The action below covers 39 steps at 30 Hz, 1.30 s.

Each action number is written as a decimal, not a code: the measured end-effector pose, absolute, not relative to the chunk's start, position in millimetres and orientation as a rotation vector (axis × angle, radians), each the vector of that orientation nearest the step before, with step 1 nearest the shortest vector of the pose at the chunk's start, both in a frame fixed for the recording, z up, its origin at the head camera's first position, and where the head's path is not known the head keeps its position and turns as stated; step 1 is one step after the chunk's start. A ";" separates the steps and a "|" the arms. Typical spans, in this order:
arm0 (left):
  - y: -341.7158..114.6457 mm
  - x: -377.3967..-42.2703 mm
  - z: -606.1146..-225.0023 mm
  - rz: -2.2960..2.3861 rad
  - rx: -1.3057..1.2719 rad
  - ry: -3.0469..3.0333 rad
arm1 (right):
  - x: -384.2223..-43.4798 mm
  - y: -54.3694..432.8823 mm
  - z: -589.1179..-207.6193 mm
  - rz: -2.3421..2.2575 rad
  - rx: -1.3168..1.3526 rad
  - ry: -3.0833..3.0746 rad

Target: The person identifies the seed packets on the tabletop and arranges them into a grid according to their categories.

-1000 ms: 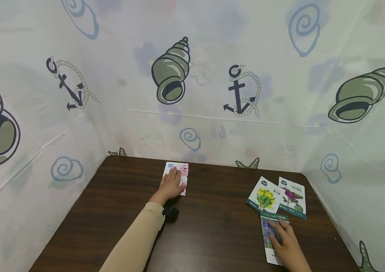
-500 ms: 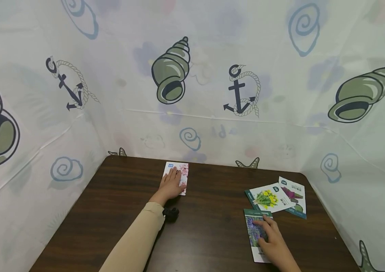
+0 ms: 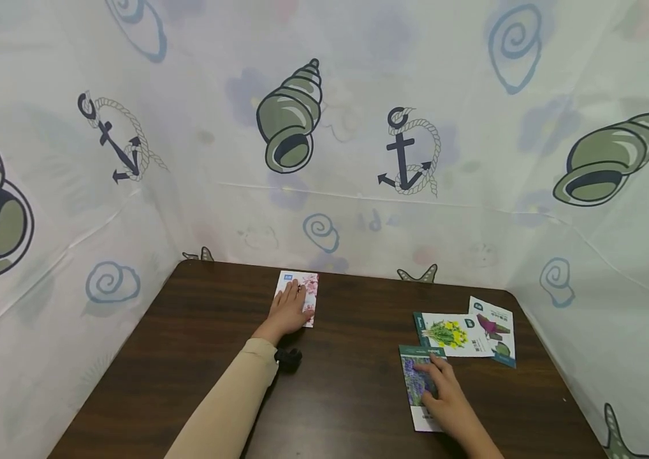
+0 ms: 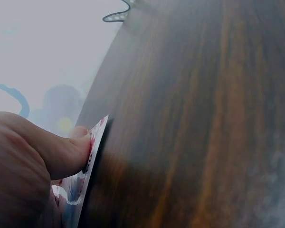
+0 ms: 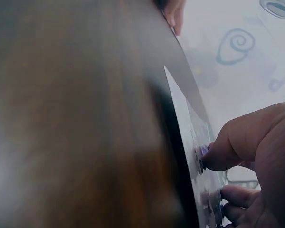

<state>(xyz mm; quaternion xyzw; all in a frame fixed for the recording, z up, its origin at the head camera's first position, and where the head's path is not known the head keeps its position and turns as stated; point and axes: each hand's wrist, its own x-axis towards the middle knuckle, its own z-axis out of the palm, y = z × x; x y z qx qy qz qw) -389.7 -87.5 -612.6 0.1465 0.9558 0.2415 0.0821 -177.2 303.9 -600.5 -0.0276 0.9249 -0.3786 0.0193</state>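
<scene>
My left hand rests with outstretched fingers on a white seed packet with pink blossoms, near the table's far edge. In the left wrist view the thumb lies against this packet's face. My right hand touches the top of a green-and-white seed packet with purple flowers; thumb and fingertips press on its printed face in the right wrist view. Just beyond it lies a seed packet with yellow flowers, turned sideways. That one overlaps a packet with a dark purple plant picture.
The brown wooden table has rounded far corners. A white cloth printed with shells and anchors hangs around its back and sides. A small black object sits at my left wrist.
My right hand has slid the purple-flower packet left and slightly away. The yellow-flower packet has turned anticlockwise from upright to sideways. My left hand and the blossom packet stay put.
</scene>
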 end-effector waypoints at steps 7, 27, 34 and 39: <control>-88.9 -392.2 -612.4 0.744 0.432 2.844 | -191.6 291.0 -600.7 -1.180 -0.124 2.842; -87.5 -390.8 -613.0 0.706 0.430 2.865 | -229.1 255.6 -603.3 -1.232 -0.225 2.872; -88.7 -391.7 -615.6 0.687 0.433 2.859 | -240.4 244.9 -602.9 -1.247 -0.231 2.857; -88.8 -390.8 -614.2 0.740 0.459 2.862 | -249.5 240.3 -602.3 -1.260 -0.220 2.860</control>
